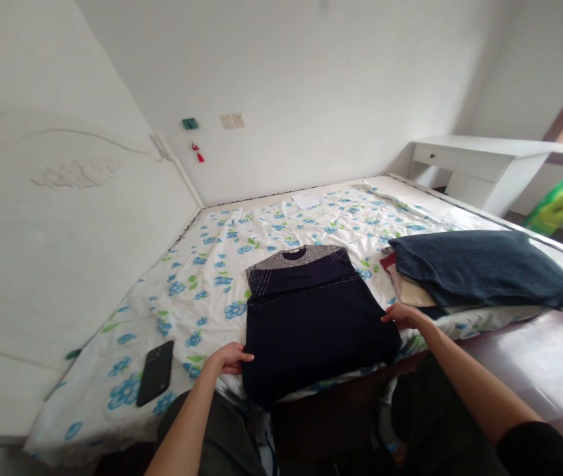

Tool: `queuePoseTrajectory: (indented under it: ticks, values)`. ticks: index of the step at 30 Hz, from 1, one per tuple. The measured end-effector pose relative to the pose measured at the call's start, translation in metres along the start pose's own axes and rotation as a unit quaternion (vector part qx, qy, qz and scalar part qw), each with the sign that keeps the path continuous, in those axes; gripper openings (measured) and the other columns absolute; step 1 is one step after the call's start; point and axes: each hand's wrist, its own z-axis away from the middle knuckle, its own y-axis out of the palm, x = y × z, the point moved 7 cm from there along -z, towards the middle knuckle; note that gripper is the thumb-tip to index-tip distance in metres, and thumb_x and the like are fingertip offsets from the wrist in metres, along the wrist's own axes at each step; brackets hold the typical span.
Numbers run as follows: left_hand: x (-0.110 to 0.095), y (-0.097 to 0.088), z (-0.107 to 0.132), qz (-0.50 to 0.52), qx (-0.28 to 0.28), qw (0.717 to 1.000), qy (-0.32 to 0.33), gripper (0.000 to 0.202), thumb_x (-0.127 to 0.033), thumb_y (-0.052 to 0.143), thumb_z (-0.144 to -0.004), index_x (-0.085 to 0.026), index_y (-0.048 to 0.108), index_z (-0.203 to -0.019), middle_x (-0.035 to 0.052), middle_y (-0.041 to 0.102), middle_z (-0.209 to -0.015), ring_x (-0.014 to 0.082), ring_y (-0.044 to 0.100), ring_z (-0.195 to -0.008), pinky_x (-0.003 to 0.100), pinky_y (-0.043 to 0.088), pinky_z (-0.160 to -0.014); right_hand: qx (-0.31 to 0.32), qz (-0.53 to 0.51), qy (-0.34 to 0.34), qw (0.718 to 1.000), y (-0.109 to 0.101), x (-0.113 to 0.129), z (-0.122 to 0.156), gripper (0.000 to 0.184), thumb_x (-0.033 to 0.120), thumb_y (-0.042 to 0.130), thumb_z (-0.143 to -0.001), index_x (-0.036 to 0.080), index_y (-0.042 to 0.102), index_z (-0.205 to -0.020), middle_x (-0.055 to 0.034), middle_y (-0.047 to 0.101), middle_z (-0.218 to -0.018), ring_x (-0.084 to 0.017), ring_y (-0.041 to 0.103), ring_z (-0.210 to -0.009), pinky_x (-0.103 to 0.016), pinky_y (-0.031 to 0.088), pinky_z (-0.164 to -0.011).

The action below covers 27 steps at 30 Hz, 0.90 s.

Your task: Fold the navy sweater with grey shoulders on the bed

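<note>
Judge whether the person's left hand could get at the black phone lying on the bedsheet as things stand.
Probably yes: the left hand rests on the navy sweater's edge, and only bare floral sheet lies between it and the phone.

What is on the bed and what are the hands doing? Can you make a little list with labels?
place: bed with a flowery sheet
left hand: at the left edge of the dark sweater
right hand: at the sweater's right edge
sweater: lying flat, grey collar away from the person
phone: face down, left of the sweater
pile of clothes: right of the sweater
</note>
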Motion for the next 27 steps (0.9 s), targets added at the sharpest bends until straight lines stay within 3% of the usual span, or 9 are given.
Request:
queuePoseTrajectory:
  ticks: [3,8,12,17,24,27]
  values:
    - [-0.001,-0.007,-0.001,-0.026,-0.013,1.000,-0.011,0.053,-0.039,0.108,-0.047,-0.021,0.071,-0.079,0.0103,0.083,-0.083,0.0301,0.082,-0.086,0.032,0.065,-0.072,-0.045,0.013,0.057,0.997,-0.013,-0.002,0.003,0.037,0.011,0.098,-0.070,0.019,0.063,-0.079,0.0030,0.064,-0.063,-0.012,0.060,-0.052,-0.022,0.057,-0.053]
    - [-0.017,-0.018,-0.005,0.021,-0.022,1.000,-0.005,0.050,-0.050,0.104,-0.056,-0.021,0.075,-0.085,0.0133,0.085,-0.098,0.0299,0.082,-0.099,0.032,0.066,-0.085,0.024,-0.081,0.042,0.996,-0.003,0.018,0.003,0.025,0.019,0.092,-0.087,0.017,0.068,-0.090,-0.0025,0.075,-0.081,-0.014,0.071,-0.067,-0.020,0.062,-0.065]
    - [-0.036,-0.029,-0.016,0.090,-0.040,0.995,0.025,0.042,-0.046,0.101,-0.067,-0.018,0.077,-0.088,0.0152,0.084,-0.102,0.0302,0.082,-0.102,0.035,0.066,-0.091,0.080,-0.129,0.075,0.986,0.007,0.033,-0.004,0.012,0.025,0.078,-0.102,0.015,0.070,-0.100,-0.0078,0.081,-0.098,-0.015,0.076,-0.078,-0.020,0.064,-0.072]
    - [-0.065,-0.044,-0.037,0.153,-0.109,0.978,0.093,0.023,-0.036,0.090,-0.086,-0.019,0.076,-0.092,0.0139,0.085,-0.106,0.0248,0.082,-0.100,0.032,0.066,-0.094,0.096,-0.184,0.059,0.976,0.007,0.054,-0.026,0.010,0.024,0.067,-0.110,0.016,0.070,-0.107,-0.0062,0.081,-0.101,-0.014,0.079,-0.083,-0.022,0.066,-0.079]
    - [-0.094,-0.060,-0.082,0.221,-0.116,0.964,0.093,0.012,-0.025,0.078,-0.098,-0.019,0.074,-0.090,0.0084,0.083,-0.093,0.0158,0.079,-0.076,0.023,0.065,-0.074,0.093,-0.203,0.072,0.972,0.007,0.069,-0.072,0.016,0.028,0.066,-0.111,0.013,0.072,-0.109,-0.0101,0.082,-0.103,-0.016,0.081,-0.086,-0.024,0.066,-0.087]
    - [-0.100,-0.070,-0.103,0.279,-0.110,0.951,0.079,0.014,-0.021,0.073,-0.102,-0.019,0.074,-0.088,0.0055,0.079,-0.082,0.0139,0.074,-0.065,0.021,0.063,-0.064,0.101,-0.175,0.030,0.979,0.005,0.081,-0.095,0.018,0.031,0.067,-0.111,0.013,0.073,-0.111,-0.0107,0.083,-0.102,-0.018,0.082,-0.091,-0.029,0.066,-0.095]
